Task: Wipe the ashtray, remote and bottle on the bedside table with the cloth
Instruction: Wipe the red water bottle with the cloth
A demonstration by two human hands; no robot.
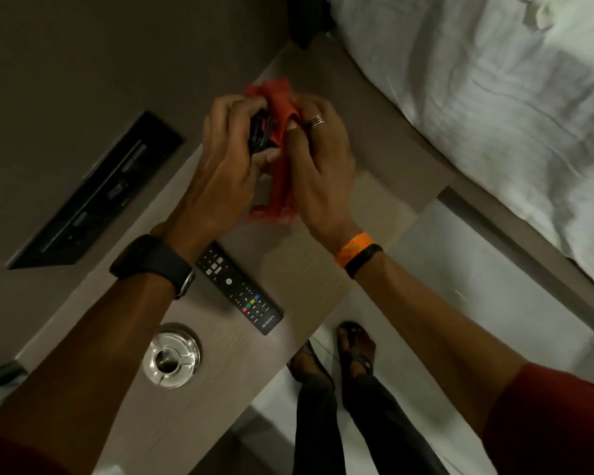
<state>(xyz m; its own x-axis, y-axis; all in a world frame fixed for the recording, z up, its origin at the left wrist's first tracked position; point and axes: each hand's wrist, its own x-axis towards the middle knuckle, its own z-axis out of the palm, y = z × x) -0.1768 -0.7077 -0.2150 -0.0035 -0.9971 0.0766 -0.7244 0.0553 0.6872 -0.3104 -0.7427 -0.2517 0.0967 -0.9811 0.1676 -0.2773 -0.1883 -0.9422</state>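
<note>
- Two hands meet above the far part of the bench (288, 275), both busy with one dark object (259, 133) and a red cloth (280, 149).
- Left hand (220, 166): fingers curled and pressed around the dark object, which is largely hidden; it is small and black, but whether it is the bottle cannot be told.
- Right hand (318, 162): fingers (297, 126) pinching the cloth against that object; the cloth bunches above the hands and hangs between them.
- Step in hand, as judged: wiping the held item with the cloth, clear of the bench surface.
- Remote (240, 289): lying flat on the bench, buttons up, near the left wrist and untouched by either hand.
- Ashtray (171, 354): glass, standing on the near part of the bench, just beside the remote's end but apart from it.
- Next move, as judged: it calls for setting the held item down on bare bench, then bringing the cloth to whichever piece has not been wiped; the frame does not show which ones have.
- Surroundings: a dark switch panel (93, 190) on the wall to the left; a bed (494, 97) with white linen to the right; the person's feet on the floor below.
- Obstructions: none seen on the bench; the left forearm crosses above the remote's far end.
</note>
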